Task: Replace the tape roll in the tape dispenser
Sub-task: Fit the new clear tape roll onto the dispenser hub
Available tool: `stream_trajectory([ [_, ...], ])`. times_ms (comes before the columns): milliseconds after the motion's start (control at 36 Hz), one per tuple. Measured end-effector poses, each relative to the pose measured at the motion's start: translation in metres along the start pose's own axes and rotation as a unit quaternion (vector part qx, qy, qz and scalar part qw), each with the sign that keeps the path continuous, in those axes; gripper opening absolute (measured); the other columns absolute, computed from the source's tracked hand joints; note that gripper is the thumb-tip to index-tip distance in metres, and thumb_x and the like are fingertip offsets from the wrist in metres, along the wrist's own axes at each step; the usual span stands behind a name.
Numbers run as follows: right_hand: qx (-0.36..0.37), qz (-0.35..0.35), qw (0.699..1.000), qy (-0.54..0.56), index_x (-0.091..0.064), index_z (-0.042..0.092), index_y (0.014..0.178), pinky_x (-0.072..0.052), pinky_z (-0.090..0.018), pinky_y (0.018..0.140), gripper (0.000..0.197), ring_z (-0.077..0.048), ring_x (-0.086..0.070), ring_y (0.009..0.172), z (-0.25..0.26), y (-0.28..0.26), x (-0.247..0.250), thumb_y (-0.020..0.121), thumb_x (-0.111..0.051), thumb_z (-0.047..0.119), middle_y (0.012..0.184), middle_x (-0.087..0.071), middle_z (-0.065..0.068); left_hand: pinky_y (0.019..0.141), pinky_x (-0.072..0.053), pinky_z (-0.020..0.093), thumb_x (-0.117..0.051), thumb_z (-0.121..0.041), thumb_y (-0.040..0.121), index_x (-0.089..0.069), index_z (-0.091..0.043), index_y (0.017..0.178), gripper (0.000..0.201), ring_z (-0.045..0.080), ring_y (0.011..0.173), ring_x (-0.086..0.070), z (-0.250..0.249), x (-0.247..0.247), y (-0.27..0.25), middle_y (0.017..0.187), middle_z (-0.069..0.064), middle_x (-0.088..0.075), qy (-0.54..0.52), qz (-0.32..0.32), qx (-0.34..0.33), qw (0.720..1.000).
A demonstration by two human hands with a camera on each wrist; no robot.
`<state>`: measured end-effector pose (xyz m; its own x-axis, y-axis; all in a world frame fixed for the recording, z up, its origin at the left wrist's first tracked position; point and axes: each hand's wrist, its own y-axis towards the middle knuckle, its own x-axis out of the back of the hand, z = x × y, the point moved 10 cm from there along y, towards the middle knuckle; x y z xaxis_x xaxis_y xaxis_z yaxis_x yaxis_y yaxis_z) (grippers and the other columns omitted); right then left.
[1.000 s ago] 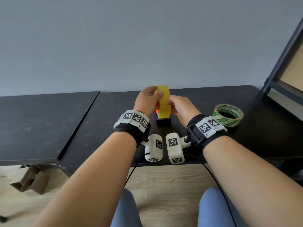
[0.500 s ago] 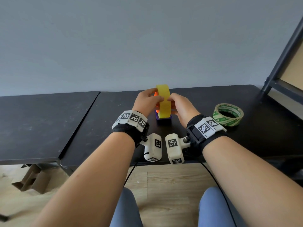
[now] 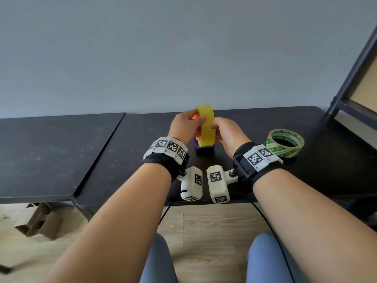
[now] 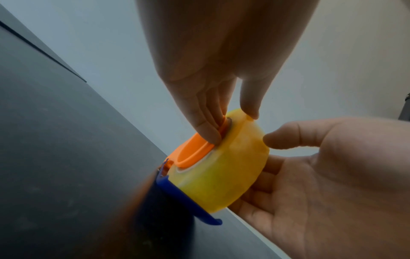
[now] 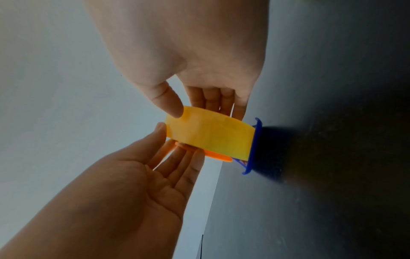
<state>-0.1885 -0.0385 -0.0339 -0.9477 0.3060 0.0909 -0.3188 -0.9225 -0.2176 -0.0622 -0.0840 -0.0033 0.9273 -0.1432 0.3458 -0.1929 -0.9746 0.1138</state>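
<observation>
On the black table, mid-depth, both hands work one assembly. Yellow tape roll stands on edge, seated on an orange hub over the blue dispenser base.

Left hand: thumb on the roll's outer face, fingers pressed along the orange hub flange. Left wrist view shows them straight, not curled, wedged at the seam between hub and roll.

Right hand: thumb on the roll's rim, fingers behind the far side face. A light pinch on the roll, palm apart from it.

Change over the last second: the left thumb has slid from the roll's top edge down to its near face, and the right fingertips have crept up to meet it. Roll and base sit in the same spot; no lift, no tilt that I can make out.

Reading: grip is being reset, not the roll moved. Judged step is pushing the roll sideways off the hub, left hand bracing the hub and right hand pulling. Removal not yet begun; the roll sits fully over the hub.

Replacement, presumably: green-printed tape roll, lying flat to the right, well apart from the hands, untouched.

Risk: the light base may lift or tip with the roll if the hub binds.
</observation>
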Motion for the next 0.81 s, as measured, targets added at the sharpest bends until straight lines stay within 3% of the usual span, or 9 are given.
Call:
stream_trajectory([
  [56,0.0,-0.006,1.0,0.001,-0.063,0.003,0.105,-0.047,-0.051,0.102,0.039,-0.036,-0.061,0.112,-0.001,0.001,0.002,0.069,-0.054,0.016,0.119,-0.064,-0.02,0.089,-0.058,0.038,-0.057,-0.028,0.096,-0.053,-0.013,0.138,0.045,0.029,0.094,-0.071,-0.003,0.001,-0.001,0.119,0.018,-0.069,0.013,-0.005,-0.006,1.0],
  [167,0.005,-0.005,1.0,0.002,-0.063,0.0,0.108,-0.046,-0.052,0.103,0.048,-0.036,-0.061,0.112,-0.005,0.007,0.002,0.065,-0.054,0.017,0.122,-0.063,-0.023,0.088,-0.057,0.047,-0.054,-0.03,0.097,-0.067,-0.021,0.1,0.017,0.033,0.08,-0.071,-0.012,0.002,-0.004,0.097,0.02,-0.074,0.032,-0.008,-0.031,0.999],
  [222,0.009,-0.006,1.0,0.003,-0.064,-0.002,0.11,-0.047,-0.052,0.102,0.053,-0.037,-0.062,0.112,-0.004,0.006,0.001,0.062,-0.053,0.02,0.122,-0.064,-0.024,0.085,-0.058,0.048,-0.052,-0.032,0.096,-0.066,-0.024,0.081,0.022,0.034,0.076,-0.071,-0.012,0.002,-0.002,0.09,0.022,-0.074,0.041,-0.006,-0.035,0.999],
  [305,0.008,-0.006,1.0,-0.002,-0.064,-0.001,0.108,-0.047,-0.052,0.102,0.051,-0.036,-0.061,0.113,-0.001,0.0,0.0,0.064,-0.053,0.022,0.123,-0.063,-0.023,0.083,-0.058,0.048,-0.051,-0.034,0.097,-0.068,-0.016,0.083,0.028,0.031,0.068,-0.068,-0.008,0.002,0.0,0.081,0.019,-0.072,0.041,0.002,-0.028,0.999],
  [389,0.005,0.0,1.0,-0.006,-0.062,0.006,0.098,-0.046,-0.049,0.102,0.023,-0.036,-0.059,0.117,0.002,-0.006,-0.003,0.079,-0.052,0.015,0.122,-0.062,-0.021,0.085,-0.059,0.046,-0.051,-0.031,0.097,-0.07,-0.012,0.098,0.027,0.023,0.07,-0.064,-0.006,0.002,0.0,0.08,0.012,-0.068,0.02,0.019,-0.014,1.0],
  [444,0.003,0.004,1.0,-0.002,-0.06,0.011,0.09,-0.047,-0.046,0.101,0.011,-0.035,-0.059,0.116,0.001,-0.006,-0.004,0.085,-0.051,0.014,0.123,-0.062,-0.02,0.089,-0.057,0.047,-0.054,-0.026,0.095,-0.071,-0.018,0.098,0.018,0.023,0.077,-0.064,-0.004,0.0,-0.001,0.089,0.013,-0.068,-0.001,0.044,0.0,0.999],
  [555,0.008,0.014,1.0,0.012,-0.062,0.012,0.092,-0.049,-0.05,0.1,0.017,-0.034,-0.064,0.109,0.003,-0.007,-0.007,0.083,-0.053,0.023,0.122,-0.064,-0.024,0.096,-0.053,0.052,-0.062,-0.023,0.081,-0.062,-0.039,0.088,0.017,0.027,0.085,-0.064,-0.001,-0.005,-0.006,0.102,0.019,-0.07,-0.013,0.079,0.016,0.997],
  [694,0.008,0.016,0.999,0.027,-0.061,0.013,0.091,-0.051,-0.043,0.094,0.014,-0.025,-0.064,0.088,0.006,-0.009,-0.007,0.085,-0.051,0.02,0.102,-0.067,-0.014,0.097,-0.052,0.051,-0.06,-0.016,0.093,-0.05,-0.041,0.077,0.031,0.027,0.089,-0.063,-0.005,-0.002,-0.009,0.109,0.023,-0.067,-0.003,0.07,0.003,0.998],
  [805,0.009,0.006,1.0,0.015,-0.061,0.012,0.089,-0.049,-0.046,0.1,0.015,-0.032,-0.065,0.103,0.005,-0.009,-0.004,0.079,-0.052,0.02,0.113,-0.067,-0.02,0.094,-0.054,0.046,-0.056,-0.02,0.096,-0.041,-0.04,0.073,0.034,0.025,0.085,-0.062,-0.009,-0.005,-0.008,0.104,0.02,-0.067,0.024,0.068,-0.014,0.997],
])
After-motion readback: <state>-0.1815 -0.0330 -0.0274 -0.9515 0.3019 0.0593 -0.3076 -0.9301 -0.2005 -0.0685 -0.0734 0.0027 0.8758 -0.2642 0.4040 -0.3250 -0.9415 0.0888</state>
